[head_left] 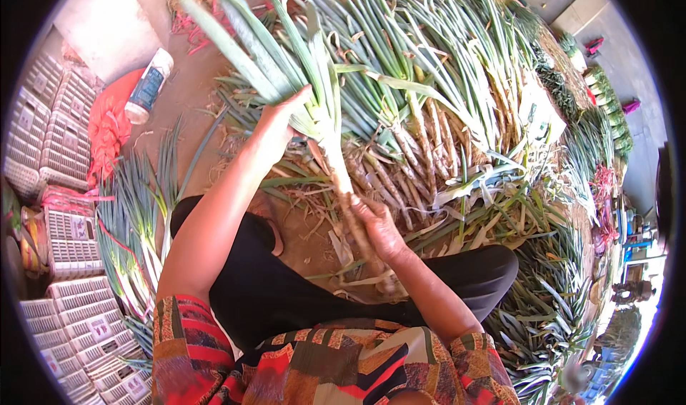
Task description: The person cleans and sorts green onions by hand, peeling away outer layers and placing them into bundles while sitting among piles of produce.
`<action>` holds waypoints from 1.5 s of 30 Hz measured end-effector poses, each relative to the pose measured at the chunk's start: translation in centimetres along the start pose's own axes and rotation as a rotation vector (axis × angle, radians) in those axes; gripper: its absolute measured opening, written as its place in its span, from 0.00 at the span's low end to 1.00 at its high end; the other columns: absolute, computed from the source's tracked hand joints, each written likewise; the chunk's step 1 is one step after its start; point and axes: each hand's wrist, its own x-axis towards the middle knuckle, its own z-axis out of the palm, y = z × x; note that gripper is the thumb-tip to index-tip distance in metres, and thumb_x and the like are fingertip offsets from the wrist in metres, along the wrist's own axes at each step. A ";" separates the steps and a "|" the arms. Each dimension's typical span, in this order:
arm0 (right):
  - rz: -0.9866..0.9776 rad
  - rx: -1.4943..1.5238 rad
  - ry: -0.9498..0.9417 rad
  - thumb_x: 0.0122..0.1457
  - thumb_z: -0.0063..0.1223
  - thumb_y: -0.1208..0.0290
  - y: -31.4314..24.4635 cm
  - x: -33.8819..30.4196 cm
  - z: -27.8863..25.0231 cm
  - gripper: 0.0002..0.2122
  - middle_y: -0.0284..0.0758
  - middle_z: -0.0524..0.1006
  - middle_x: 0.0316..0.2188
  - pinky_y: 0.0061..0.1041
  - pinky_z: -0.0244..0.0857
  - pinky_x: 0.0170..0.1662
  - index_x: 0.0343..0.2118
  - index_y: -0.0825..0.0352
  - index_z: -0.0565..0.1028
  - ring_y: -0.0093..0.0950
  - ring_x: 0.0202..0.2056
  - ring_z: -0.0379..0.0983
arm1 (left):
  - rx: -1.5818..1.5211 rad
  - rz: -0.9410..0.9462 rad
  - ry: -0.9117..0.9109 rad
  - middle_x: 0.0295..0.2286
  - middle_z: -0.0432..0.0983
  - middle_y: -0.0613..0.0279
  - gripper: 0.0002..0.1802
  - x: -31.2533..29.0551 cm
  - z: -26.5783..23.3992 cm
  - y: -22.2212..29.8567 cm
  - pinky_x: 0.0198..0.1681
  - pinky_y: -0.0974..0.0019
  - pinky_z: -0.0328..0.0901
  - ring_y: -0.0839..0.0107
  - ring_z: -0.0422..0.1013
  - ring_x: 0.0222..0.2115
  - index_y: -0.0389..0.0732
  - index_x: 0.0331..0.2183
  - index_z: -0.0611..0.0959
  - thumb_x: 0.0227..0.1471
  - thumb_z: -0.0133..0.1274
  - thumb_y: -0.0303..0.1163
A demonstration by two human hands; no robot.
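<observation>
A large green onion (333, 156) slants across the front of me, its broad green leaves fanned out to the upper left and its soil-browned root end pointing down. My left hand (284, 123) is closed around it where the leaves meet the pale stalk. Lower down, my right hand (380, 228) has its fingers and thumb closed on the brownish lower stalk. Just beyond both hands lies a big heap of unpeeled green onions (436, 130), roots toward me and leaves away. Loose peeled leaves (457, 223) are strewn below the heap.
White plastic crates (75, 237) are stacked along the left. Cleaner green onions (146, 219) lean beside them, near a red bag (111, 123) and a white cylindrical container (148, 87). A dark green leaf pile (547, 301) spreads by my right knee. More bundles (607, 112) line the far right.
</observation>
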 end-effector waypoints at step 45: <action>-0.186 0.068 -0.142 0.54 0.49 0.55 -4.3 2.7 -0.6 0.21 0.30 0.69 0.17 0.15 0.55 0.18 0.42 0.69 0.69 0.17 0.17 0.63 | -0.042 0.072 -0.034 0.33 0.72 0.63 0.19 -0.6 -2.6 2.9 0.30 0.71 0.63 0.74 0.69 0.32 0.41 0.40 0.73 0.50 0.50 0.44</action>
